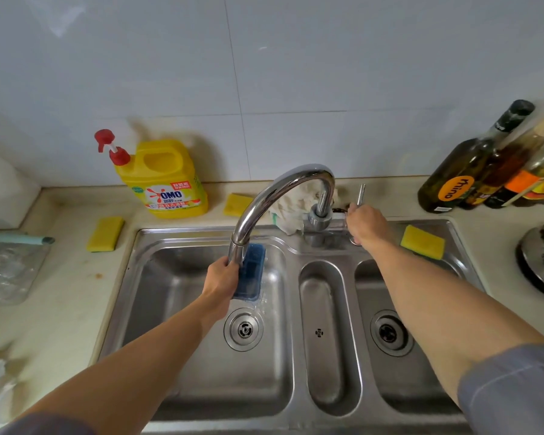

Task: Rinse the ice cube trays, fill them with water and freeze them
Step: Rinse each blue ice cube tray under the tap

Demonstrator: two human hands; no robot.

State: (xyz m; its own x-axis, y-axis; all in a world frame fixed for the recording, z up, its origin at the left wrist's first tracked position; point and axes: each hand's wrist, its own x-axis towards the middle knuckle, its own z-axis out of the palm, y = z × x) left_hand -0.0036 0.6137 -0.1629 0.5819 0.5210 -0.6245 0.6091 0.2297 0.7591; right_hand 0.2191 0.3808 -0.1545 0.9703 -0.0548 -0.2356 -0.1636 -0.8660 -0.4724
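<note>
Gripping one blue ice cube tray (248,274) in our left hand (220,277), under the faucet (280,189) spout over the sink's (201,372) left basin. Our right hand (366,224) is curled round the tap handle (361,193). We count three yellow sponges (106,233), one detergent jug (167,180), maybe three bottles (462,174), they overlap.

**Grey-blue sleeves, bare forearms**

The only clothing that shows is two sleeves of muted grey-blue cloth. The right sleeve (512,394) is the plainer to see. It is a broad, loose end stopping near the elbow, in smooth matte fabric, with a thin pale crease line slanting across it. The left sleeve (44,425) appears only as a narrow, darker grey strip, blurred along its edge. Below both sleeves the forearms (421,293) are bare down to the wrists. The left hand (222,279) and the right hand (366,226) are bare as well.
</note>
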